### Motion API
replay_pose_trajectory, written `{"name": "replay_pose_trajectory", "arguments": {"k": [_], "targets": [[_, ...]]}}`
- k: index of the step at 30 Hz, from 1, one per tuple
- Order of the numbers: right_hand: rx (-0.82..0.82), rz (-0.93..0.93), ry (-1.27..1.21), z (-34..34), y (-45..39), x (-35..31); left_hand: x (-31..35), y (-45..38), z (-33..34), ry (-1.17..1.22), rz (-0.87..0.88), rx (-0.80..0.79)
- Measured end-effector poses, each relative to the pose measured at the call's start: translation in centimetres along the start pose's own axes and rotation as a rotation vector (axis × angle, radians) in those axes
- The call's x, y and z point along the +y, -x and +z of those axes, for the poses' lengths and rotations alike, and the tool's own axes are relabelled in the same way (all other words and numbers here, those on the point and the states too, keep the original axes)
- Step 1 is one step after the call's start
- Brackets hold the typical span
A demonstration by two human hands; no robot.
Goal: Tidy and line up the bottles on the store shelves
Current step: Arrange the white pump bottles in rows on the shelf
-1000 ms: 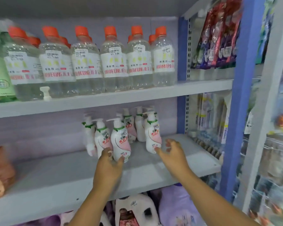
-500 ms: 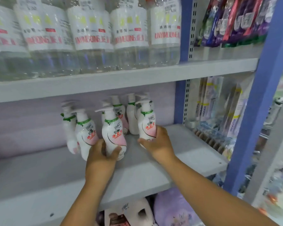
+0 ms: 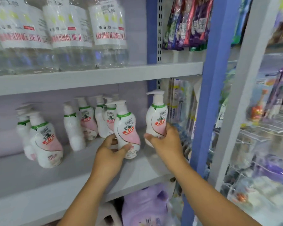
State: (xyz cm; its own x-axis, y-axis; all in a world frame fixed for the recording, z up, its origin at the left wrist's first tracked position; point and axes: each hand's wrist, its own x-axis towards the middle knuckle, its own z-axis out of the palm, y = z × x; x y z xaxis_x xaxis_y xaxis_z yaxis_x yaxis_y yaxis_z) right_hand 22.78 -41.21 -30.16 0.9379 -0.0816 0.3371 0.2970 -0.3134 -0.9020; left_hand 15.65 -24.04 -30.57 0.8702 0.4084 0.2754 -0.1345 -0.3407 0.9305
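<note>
Purple bag (image 3: 147,207) sits on the level below both arms. Left hand (image 3: 109,154) curls its fingers round one pump bottle (image 3: 127,136) on the grey shelf (image 3: 39,185); right hand (image 3: 166,141) grips a second pump bottle (image 3: 156,118), now lifted rightward from the cluster (image 3: 95,119) behind. Two more bottles (image 3: 42,141) stand left. Clear bottles (image 3: 64,35) line the upper shelf.

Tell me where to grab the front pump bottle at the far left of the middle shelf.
Grip the front left pump bottle round its narrow waist below the green collar, coming from the open shelf front. It leans, and another bottle sits close behind it, so avoid the pump head.
</note>
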Motion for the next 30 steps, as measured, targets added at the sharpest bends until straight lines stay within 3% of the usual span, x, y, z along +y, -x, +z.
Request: {"name": "replay_pose_trajectory", "arguments": {"k": [11,24,30], "targets": [[0.083,0.038,-0.026,-2.9,0.2,3.0,0.4,0.7,6.0,-0.023,0.022,-0.082],[0.002,0.052,0.138,-3.2,0.6,3.2,-0.3,0.7,6.2,0.019,-0.025,-0.086],[0.074,0.002,0.09,-4.0,0.5,3.4,0.2,1.0,7.1,0.059,-0.024,-0.061]]}}
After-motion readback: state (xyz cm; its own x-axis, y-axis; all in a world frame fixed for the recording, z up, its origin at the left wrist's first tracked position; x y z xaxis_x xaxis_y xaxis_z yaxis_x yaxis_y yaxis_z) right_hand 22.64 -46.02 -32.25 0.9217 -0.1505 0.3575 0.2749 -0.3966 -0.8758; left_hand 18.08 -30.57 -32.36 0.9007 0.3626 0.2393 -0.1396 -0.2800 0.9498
